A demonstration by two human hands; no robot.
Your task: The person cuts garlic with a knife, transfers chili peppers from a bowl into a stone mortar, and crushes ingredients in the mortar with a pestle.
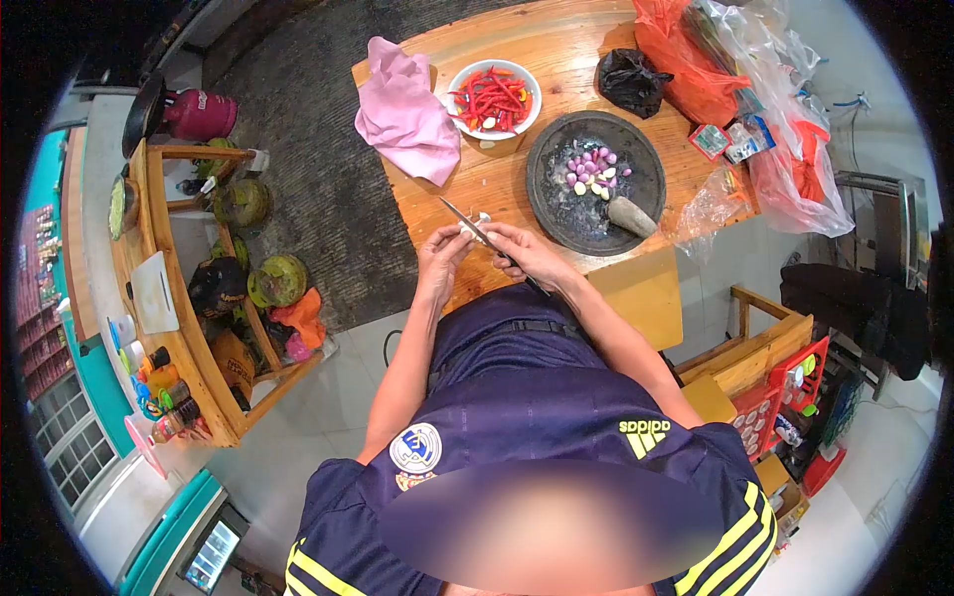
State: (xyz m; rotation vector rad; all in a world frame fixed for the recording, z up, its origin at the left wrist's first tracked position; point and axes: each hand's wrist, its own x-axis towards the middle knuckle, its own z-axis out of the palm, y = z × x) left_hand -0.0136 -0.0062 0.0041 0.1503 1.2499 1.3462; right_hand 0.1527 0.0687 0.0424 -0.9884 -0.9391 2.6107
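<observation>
My right hand (525, 256) is closed around a knife (469, 221), whose blade points up and to the left over the table edge. My left hand (443, 260) pinches a small whitish piece, apparently a garlic clove (465, 230), against the blade. Bits of white peel (484, 218) lie just beyond the fingers. To the right of the hands is a dark stone mortar (545, 204) with peeled shallots (588, 164), several garlic cloves and a stone pestle (631, 217) resting inside. Behind the hands, a white bowl (538, 99) holds red chilies (494, 97).
A pink cloth (407, 114) drapes over the wooden table's (566, 25) left edge. A black plastic bag (633, 83), an orange bag (686, 60), clear bags (795, 179) and small packets (740, 139) crowd the right side. A wooden shelf (154, 288) stands at left.
</observation>
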